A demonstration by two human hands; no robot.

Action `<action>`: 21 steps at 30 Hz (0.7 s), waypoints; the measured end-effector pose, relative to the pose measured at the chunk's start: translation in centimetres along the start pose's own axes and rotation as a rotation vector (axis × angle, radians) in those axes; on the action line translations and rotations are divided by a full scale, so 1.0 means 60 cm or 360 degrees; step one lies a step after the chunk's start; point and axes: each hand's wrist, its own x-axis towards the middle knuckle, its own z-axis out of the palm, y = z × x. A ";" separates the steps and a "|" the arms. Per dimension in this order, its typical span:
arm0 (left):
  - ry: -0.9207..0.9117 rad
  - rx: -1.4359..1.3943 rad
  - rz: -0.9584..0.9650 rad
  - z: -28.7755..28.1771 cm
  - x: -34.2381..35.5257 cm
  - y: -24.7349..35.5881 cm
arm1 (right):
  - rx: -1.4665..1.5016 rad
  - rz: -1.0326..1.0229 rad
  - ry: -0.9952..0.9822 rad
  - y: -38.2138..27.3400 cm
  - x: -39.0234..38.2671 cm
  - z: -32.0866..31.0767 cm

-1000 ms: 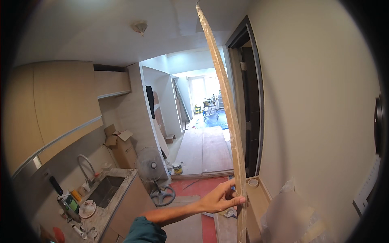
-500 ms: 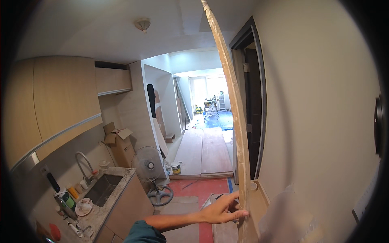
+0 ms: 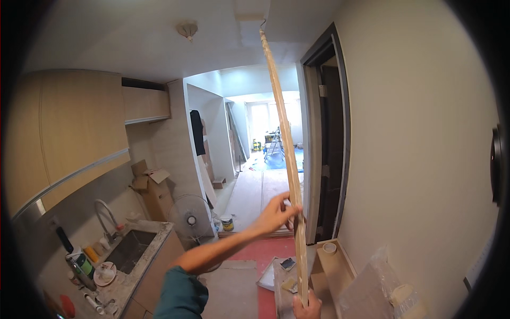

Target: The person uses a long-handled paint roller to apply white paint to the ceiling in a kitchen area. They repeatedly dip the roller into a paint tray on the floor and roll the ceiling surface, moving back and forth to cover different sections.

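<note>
One long, wire-tipped wooden pole [image 3: 285,127], slanting up toward ceiling [image 3: 133,45]: left hand [image 3: 278,213] clamped partway down, right hand [image 3: 308,307] gripping near bottom, spaced apart probably to steady its length.

The right hand [image 3: 308,308] is cut off by the lower edge just below the fingers, and whether the pole [image 3: 283,117] ends inside that grip or runs on below cannot be told. Part of the left hand [image 3: 276,215] is hidden behind the pole, and the green sleeve [image 3: 180,292] is cropped at the bottom. Overhead, whatever the thin bent wire [image 3: 263,24] carries is too faint against the ceiling [image 3: 133,37] to make out. The forearm hides most of the fan's [image 3: 191,215] base. Small items around the distant stepladder [image 3: 273,146] (beside a glare-washed window [image 3: 260,119]) are too tiny to identify.
</note>
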 end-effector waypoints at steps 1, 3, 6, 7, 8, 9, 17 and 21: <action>0.0039 -0.0025 0.0025 -0.015 0.017 0.002 | 0.0030 -0.0091 -0.0049 -0.008 0.029 0.002; 0.0110 -0.0074 0.0076 -0.041 0.055 0.008 | 0.0341 0.0265 -0.0058 -0.025 0.079 0.024; 0.0225 0.0014 0.0142 -0.086 0.103 0.011 | 0.0260 0.0011 -0.0067 -0.021 0.148 0.041; 0.0259 0.0044 0.0146 -0.106 0.121 0.010 | 0.0258 0.0021 -0.0089 -0.026 0.169 0.048; 0.0291 0.0075 0.0146 -0.126 0.138 0.007 | 0.0257 0.0035 -0.0109 -0.032 0.189 0.056; 0.0354 0.0014 0.0137 -0.142 0.153 0.003 | 0.0255 0.0048 -0.0128 -0.041 0.209 0.062; 0.0574 0.0034 0.0171 -0.248 0.259 0.006 | 0.0559 0.0033 -0.0200 -0.099 0.363 0.118; 0.0655 -0.0015 0.0165 -0.279 0.272 -0.003 | 0.0578 -0.0011 -0.0197 -0.096 0.394 0.147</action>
